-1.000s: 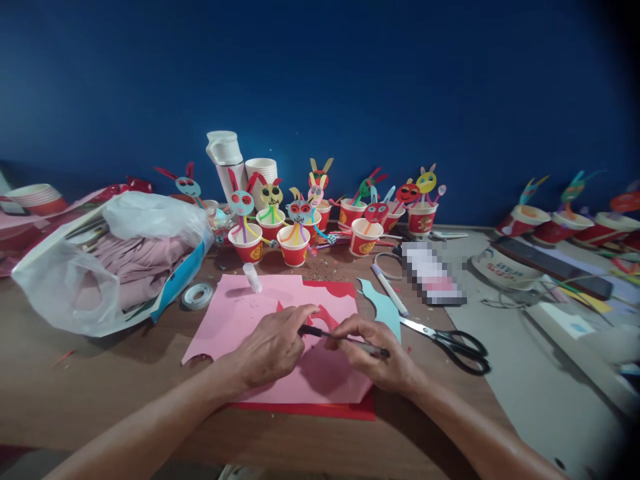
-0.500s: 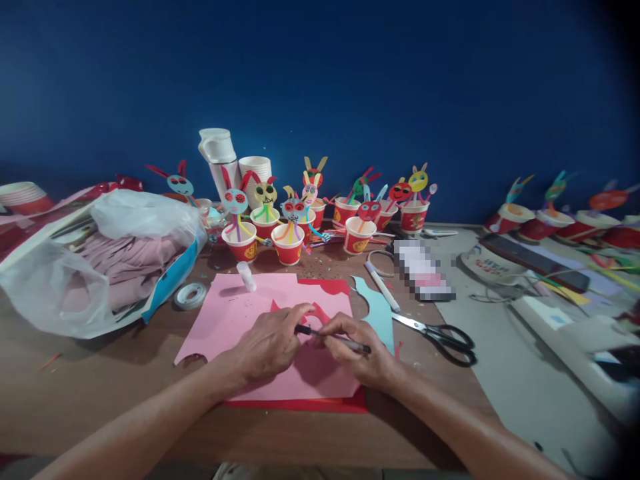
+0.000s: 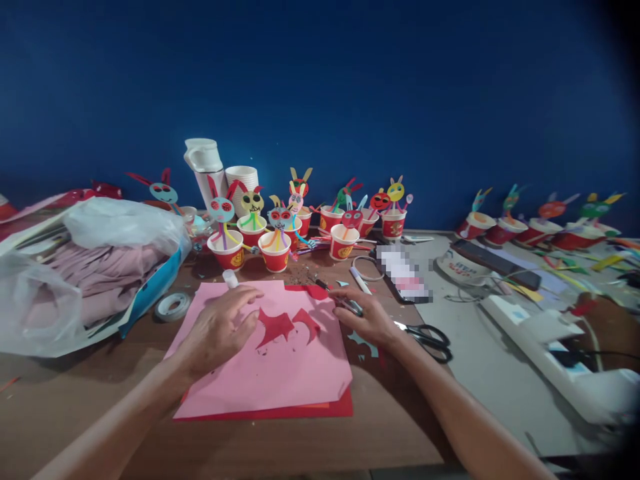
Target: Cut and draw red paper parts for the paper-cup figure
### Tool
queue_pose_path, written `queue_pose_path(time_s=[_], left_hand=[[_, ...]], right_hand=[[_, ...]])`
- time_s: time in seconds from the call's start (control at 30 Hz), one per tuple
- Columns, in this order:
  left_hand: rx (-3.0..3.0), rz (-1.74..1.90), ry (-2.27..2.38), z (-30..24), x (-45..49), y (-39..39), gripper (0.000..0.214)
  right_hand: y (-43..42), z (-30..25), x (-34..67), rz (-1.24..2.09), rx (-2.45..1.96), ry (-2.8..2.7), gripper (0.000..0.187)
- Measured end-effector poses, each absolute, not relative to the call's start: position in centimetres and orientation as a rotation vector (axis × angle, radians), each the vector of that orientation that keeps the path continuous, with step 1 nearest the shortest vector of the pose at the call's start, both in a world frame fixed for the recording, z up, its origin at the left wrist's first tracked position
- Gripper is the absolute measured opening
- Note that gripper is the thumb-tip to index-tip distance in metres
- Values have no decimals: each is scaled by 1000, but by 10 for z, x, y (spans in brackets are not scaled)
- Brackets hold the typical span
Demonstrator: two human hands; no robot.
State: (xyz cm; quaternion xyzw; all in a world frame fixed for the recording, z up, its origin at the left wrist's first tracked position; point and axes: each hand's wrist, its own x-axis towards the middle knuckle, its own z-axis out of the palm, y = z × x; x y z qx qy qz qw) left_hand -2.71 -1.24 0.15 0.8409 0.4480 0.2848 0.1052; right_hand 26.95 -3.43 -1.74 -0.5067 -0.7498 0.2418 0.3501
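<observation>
My left hand [image 3: 224,328] is open, its fingers spread above the pink paper [image 3: 300,380] and close to a white glue stick [image 3: 231,278]. My right hand [image 3: 367,319] is closed round a pen [image 3: 355,307] at the right side of the sheet, with the dark tip pointing away. Between my hands, cut red paper pieces [image 3: 274,327] lie on the pink sheet among small crumbs. Red paper [image 3: 343,407] shows beneath it. A light-blue paper scrap [image 3: 364,344] is partly hidden by my right hand.
Black-handled scissors [image 3: 434,340], a white marker [image 3: 360,281] and a phone [image 3: 404,273] lie to the right. A tape roll [image 3: 173,307] and a stuffed plastic bag [image 3: 90,267] are left. Red paper cups [image 3: 275,252] with paper-faced figures line the back. A power strip [image 3: 535,353] lies far right.
My hands have moved apart; the left has opened and shifted left. My right hand has carried the pen away from the sheet's middle, uncovering the red pieces. The view has shifted slightly right.
</observation>
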Motion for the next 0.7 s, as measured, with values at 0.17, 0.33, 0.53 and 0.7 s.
queue_pose_path(time_s=[0.17,0.33,0.53,0.7], left_hand=[[2463,649,1413,-11,-36,-14,23],[2441,456,1450,-4,-29,-15,25],[2352,504,1346,4,-21,-19,25],[2181,646,1317,0,-23,-26,25]], right_hand=[[-27,-28,273,168,-1381,-2314,37],[-28,-28,266,-38,-1459,-2371,34],[-30,-21,238,-93,-1312,-2365,23],[-20,-17,204,14,-1250,-2545,26]])
